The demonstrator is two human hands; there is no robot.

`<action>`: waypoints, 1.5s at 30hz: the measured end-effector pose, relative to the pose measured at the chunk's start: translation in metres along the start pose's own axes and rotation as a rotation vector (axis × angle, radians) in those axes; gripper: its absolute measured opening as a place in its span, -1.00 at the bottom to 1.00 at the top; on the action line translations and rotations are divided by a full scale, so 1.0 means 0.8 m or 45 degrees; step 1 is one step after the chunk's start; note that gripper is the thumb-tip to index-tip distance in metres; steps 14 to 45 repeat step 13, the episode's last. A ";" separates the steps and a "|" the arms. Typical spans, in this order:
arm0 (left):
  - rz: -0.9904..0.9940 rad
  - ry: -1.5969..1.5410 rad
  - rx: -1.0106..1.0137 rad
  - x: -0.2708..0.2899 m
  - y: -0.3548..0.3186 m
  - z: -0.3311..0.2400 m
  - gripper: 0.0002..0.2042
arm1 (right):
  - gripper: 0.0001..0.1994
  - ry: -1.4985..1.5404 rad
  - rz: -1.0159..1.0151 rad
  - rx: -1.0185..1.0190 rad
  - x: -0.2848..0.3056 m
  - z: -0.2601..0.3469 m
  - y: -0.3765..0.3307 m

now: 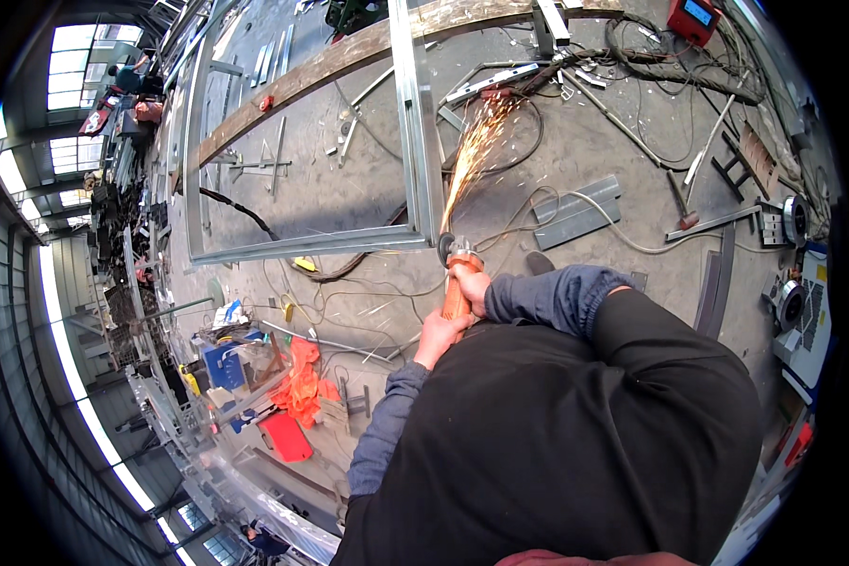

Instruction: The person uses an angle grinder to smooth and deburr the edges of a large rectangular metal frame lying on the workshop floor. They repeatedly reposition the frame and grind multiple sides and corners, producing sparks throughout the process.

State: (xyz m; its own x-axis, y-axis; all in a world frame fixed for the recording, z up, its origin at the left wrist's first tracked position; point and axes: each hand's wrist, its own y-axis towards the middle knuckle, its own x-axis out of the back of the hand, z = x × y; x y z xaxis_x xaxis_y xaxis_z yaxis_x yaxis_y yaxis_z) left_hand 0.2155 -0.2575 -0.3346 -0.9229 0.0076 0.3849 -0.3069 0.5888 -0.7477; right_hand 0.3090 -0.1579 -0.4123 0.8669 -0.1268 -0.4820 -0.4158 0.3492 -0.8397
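Both my hands are closed around an orange angle grinder (pixel 456 299). My left hand (pixel 441 336) wraps the rear of its body, and my right hand (pixel 472 286) grips it nearer the metal head. The grinder's disc (pixel 445 248) meets the near right corner of a galvanized metal frame (pixel 311 243). A stream of orange sparks (pixel 476 151) flies away from that corner toward the far side. The exact contact line is too small to make out.
A long wooden plank (pixel 340 64) crosses under the frame. Grey metal sheets (pixel 578 212), cables and a hammer (pixel 689 221) lie on the floor to the right. A red box with a screen (pixel 694 19) stands far right. Orange cloth (pixel 302 382) and a blue box (pixel 224 366) are at left.
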 end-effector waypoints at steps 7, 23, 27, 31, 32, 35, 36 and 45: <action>0.017 0.032 0.010 0.004 -0.012 -0.019 -0.48 | -0.58 0.051 -0.022 -0.069 -0.005 0.002 -0.005; -0.028 -0.004 -0.143 0.011 -0.031 -0.046 -0.53 | -0.54 -0.093 -0.066 0.102 -0.015 0.011 -0.008; -0.028 -0.004 -0.143 0.011 -0.031 -0.046 -0.53 | -0.54 -0.093 -0.066 0.102 -0.015 0.011 -0.008; -0.028 -0.004 -0.143 0.011 -0.031 -0.046 -0.53 | -0.54 -0.093 -0.066 0.102 -0.015 0.011 -0.008; -0.028 -0.004 -0.143 0.011 -0.031 -0.046 -0.53 | -0.54 -0.093 -0.066 0.102 -0.015 0.011 -0.008; -0.028 -0.004 -0.143 0.011 -0.031 -0.046 -0.53 | -0.54 -0.093 -0.066 0.102 -0.015 0.011 -0.008; -0.028 -0.004 -0.143 0.011 -0.031 -0.046 -0.53 | -0.54 -0.093 -0.066 0.102 -0.015 0.011 -0.008; -0.028 -0.004 -0.143 0.011 -0.031 -0.046 -0.53 | -0.54 -0.093 -0.066 0.102 -0.015 0.011 -0.008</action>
